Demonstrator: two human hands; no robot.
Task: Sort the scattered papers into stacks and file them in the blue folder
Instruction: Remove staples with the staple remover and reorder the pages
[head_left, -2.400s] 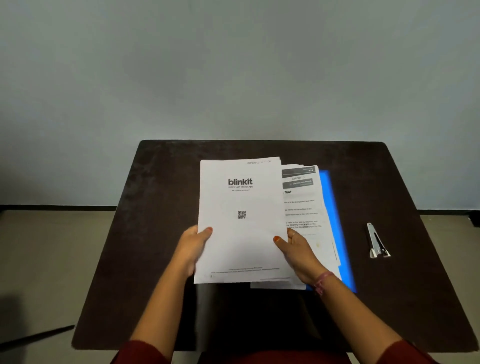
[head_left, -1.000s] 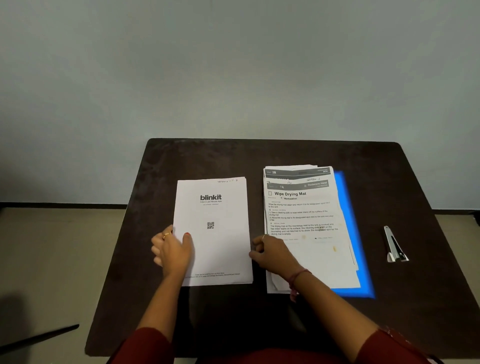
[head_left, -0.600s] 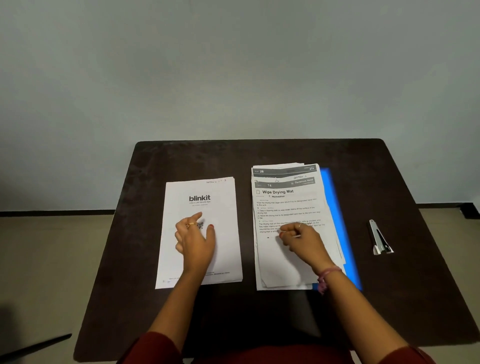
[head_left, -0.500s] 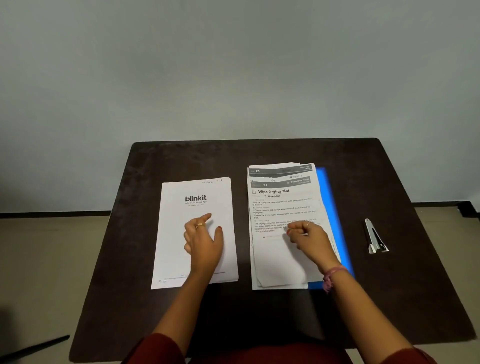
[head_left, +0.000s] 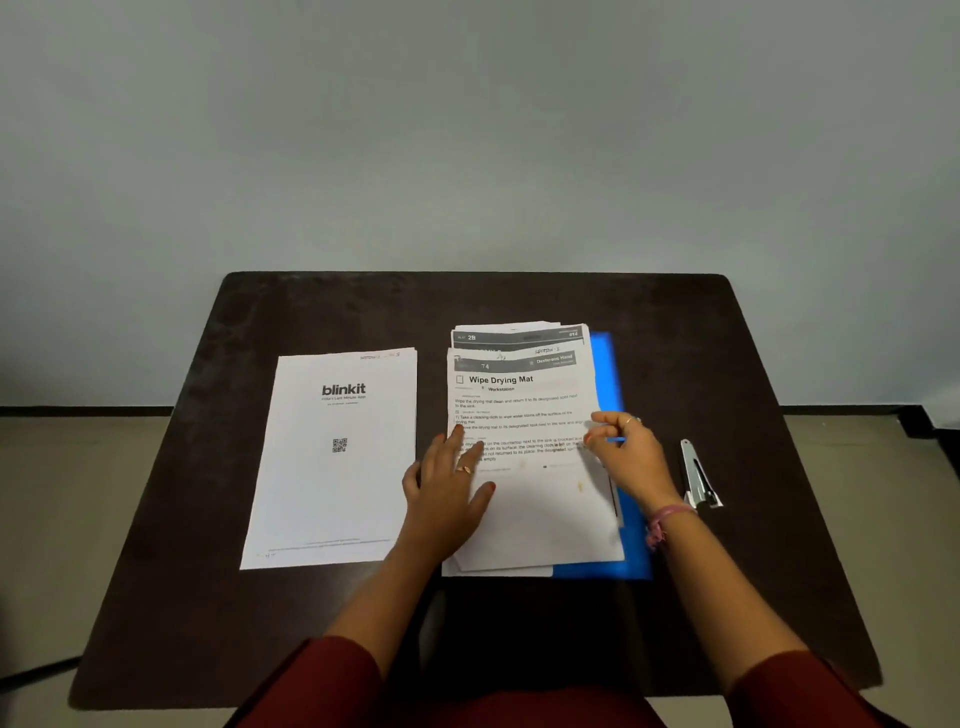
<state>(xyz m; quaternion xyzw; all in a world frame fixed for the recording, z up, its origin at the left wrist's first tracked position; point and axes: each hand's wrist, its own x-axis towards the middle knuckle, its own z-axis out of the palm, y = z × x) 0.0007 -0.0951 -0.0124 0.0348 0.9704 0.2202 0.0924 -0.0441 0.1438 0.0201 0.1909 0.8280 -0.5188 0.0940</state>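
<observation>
A neat stack of white sheets topped by a "blinkit" page (head_left: 332, 457) lies on the left of the dark table. To its right a looser pile, topped by a "Wipe Drying Mat" sheet (head_left: 524, 410), lies on the blue folder (head_left: 608, 374), which shows along the pile's right and bottom edges. My left hand (head_left: 447, 488) rests flat on the left edge of that pile with straight fingers. My right hand (head_left: 623, 452) is at the pile's right edge, fingers curled, pinching the top sheet's edge.
A metal file clip (head_left: 698, 475) lies on the table (head_left: 727, 338) right of the folder. A pale wall stands behind the table's far edge. The floor shows on both sides.
My left hand left the blinkit stack and moved right onto the mixed pile's left edge. My right hand slid from the pile's middle to its right edge.
</observation>
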